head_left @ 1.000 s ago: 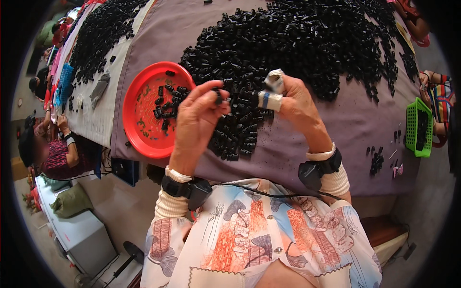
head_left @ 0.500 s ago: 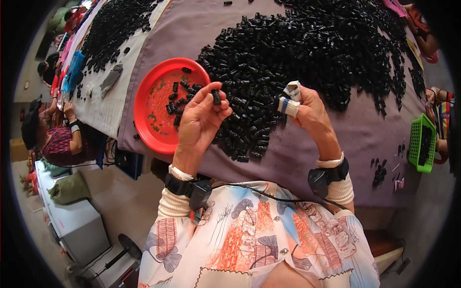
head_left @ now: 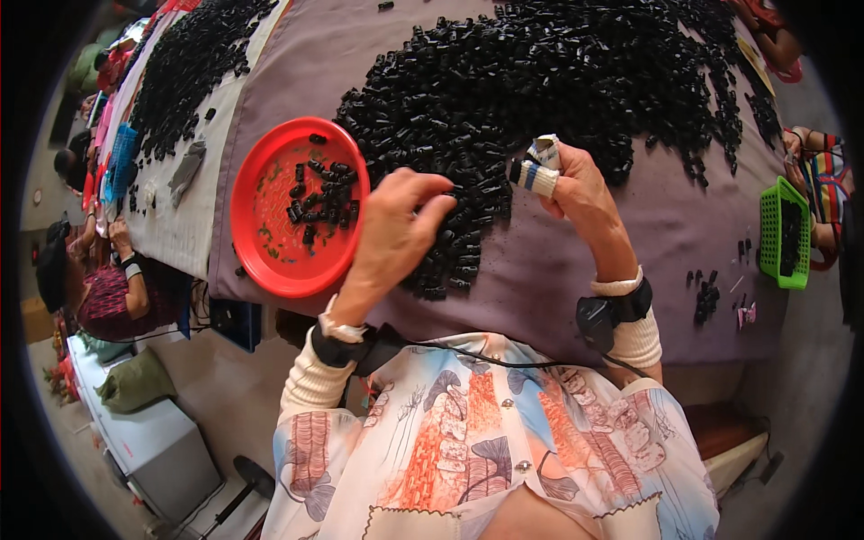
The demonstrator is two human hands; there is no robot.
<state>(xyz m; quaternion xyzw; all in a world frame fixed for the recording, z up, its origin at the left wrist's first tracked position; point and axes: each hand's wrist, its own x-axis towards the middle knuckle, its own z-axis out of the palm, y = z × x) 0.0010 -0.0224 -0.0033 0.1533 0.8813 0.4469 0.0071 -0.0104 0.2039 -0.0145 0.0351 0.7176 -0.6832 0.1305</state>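
Sitting at a tabletop draped in purple cloth, with two hands raised over it. Left hand hovering with fingers curled loosely inward, whether pinching anything impossible to tell; one red plate lying just to its left, holding a small cluster of black pieces, too many and too bunched to count. Right hand lifted, its taped fingertips closing on one small black piece at the thumb and forefinger. One great heap of black parts spreading just beyond both hands, far past counting. One green basket standing well off to the right of the right hand, a few loose black bits lying between. A second dark heap lying on a neighbouring tabletop far to the left.
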